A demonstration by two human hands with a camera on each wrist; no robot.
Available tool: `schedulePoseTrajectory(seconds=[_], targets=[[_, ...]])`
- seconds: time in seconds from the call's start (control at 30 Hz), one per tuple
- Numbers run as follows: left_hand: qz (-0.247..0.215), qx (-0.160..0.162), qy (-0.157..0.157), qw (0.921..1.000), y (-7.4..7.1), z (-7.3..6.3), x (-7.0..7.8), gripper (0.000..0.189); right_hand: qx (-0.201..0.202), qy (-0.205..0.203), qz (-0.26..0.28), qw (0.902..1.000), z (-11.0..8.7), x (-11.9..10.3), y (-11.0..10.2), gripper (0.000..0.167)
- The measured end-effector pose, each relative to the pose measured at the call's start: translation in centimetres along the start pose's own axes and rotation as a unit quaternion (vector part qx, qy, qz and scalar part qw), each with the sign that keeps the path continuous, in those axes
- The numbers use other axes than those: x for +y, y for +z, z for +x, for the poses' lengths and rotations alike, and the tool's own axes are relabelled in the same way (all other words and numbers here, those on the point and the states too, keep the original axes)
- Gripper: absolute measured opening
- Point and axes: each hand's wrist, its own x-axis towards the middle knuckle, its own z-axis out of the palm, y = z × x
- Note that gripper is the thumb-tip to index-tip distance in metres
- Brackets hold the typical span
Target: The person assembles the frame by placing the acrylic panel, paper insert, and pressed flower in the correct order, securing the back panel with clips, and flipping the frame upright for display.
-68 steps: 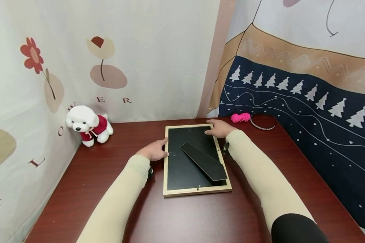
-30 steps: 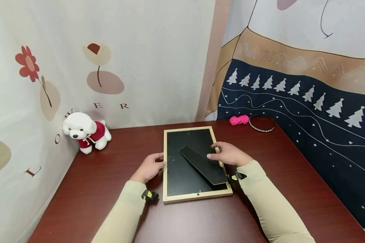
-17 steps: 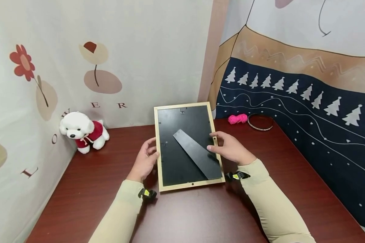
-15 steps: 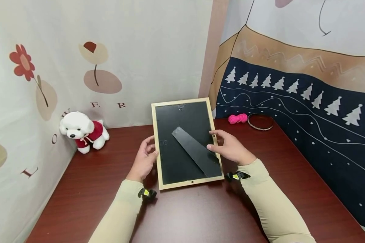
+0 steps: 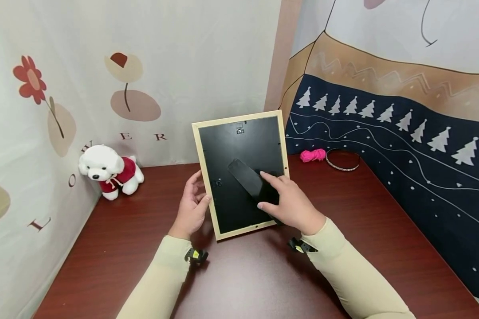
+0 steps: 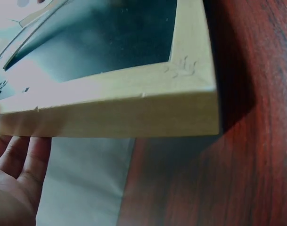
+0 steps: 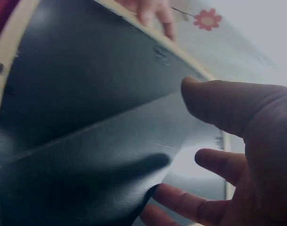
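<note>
A picture frame (image 5: 239, 118) with a pale wooden border stands tilted on the table, its black back facing me. My left hand (image 5: 191, 210) grips the left side, thumb on the border and fingers behind, as the left wrist view shows around the wooden edge (image 6: 110, 113). My right hand (image 5: 293, 204) is over the easel leg (image 5: 243, 173) on the black back. In the right wrist view the fingers are spread, one fingertip meeting the edge of the leg (image 7: 86, 165), with the thumb (image 7: 218, 103) apart from it. My right hand hides the leg's lower part.
A white plush dog (image 5: 111, 170) in a red top stands at the table's left back. Pink yarn (image 5: 312, 155) and a thin ring-shaped band (image 5: 342, 166) lie at the back right. Printed cloth (image 5: 207, 66) hangs behind the reddish-brown table (image 5: 239, 279).
The picture frame has risen from lying flat to a steep tilt. My right hand has left the frame's right edge and moved inward over the easel leg. My left hand keeps its hold.
</note>
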Motion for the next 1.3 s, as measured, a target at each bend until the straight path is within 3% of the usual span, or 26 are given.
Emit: schedulePoseTrajectory(seconds=[0.2,0.4,0.63,0.73,0.87,1.07,1.3], targets=[[0.018,0.01,0.02,0.9996,0.1,-0.3,0.4,0.078,-0.014,0.005,0.003,0.9999,0.3,0.6,0.7,0.086],[0.064,0.024,0.043,0.9967,0.2,-0.6,0.9,0.078,-0.021,-0.006,-0.012,0.9997,0.4,0.7,0.9,0.091],[0.096,0.052,0.101,0.9889,0.4,-0.8,1.0,0.079,0.004,-0.022,-0.046,0.9987,0.5,0.8,0.8,0.091],[0.117,0.065,0.149,0.9798,0.6,-0.7,1.0,0.08,0.009,-0.028,-0.043,0.9987,0.6,1.1,0.8,0.09],[0.164,0.081,0.204,0.9616,0.8,-0.7,0.9,0.081,0.012,-0.03,-0.033,0.999,0.6,1.3,0.5,0.089],[0.215,0.086,0.258,0.938,1.0,-0.7,0.7,0.076,0.004,-0.03,-0.034,0.999,0.9,1.9,0.2,0.088],[0.235,0.08,0.3,0.9208,1.3,-0.7,0.6,0.075,-0.001,-0.035,-0.033,0.9988,1.1,2.7,-0.4,0.087]])
